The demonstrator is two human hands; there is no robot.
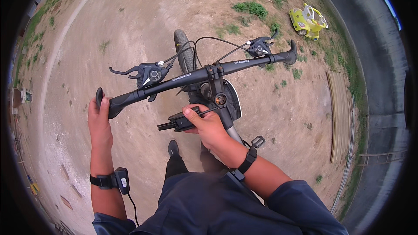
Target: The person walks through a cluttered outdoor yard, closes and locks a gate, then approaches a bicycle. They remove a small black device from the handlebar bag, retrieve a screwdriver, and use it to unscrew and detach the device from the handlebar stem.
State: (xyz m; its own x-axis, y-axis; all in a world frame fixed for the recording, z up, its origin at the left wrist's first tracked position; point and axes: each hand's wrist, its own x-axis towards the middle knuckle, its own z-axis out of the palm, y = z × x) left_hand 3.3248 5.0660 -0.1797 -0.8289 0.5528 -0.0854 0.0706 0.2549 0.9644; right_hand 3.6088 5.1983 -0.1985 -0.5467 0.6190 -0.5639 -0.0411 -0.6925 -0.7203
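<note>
A bicycle handlebar (pixel 174 82) crosses in front of me. My left hand (pixel 99 119) is closed around the outer end of its left grip (pixel 124 102), with a black bar-end piece showing above the thumb. My right hand (pixel 204 124) grips a black folding multi-tool (pixel 180 122) just below the bar. One thin rod of the tool points right toward the stem (pixel 215 78); whether its tip sits in a bolt, I cannot tell. Both brake levers with shifters, left (pixel 152 75) and right (pixel 260 48), are mounted on the bar. The front wheel (pixel 184 52) lies beyond.
A pedal (pixel 258 142) sticks out at the lower right of the frame. My shoe (pixel 173 148) stands on the dirt ground. Farther off are a yellow toy car (pixel 307 21), a stack of long boards (pixel 339 117) and a paved strip along the right. A cable hangs from my left wristband.
</note>
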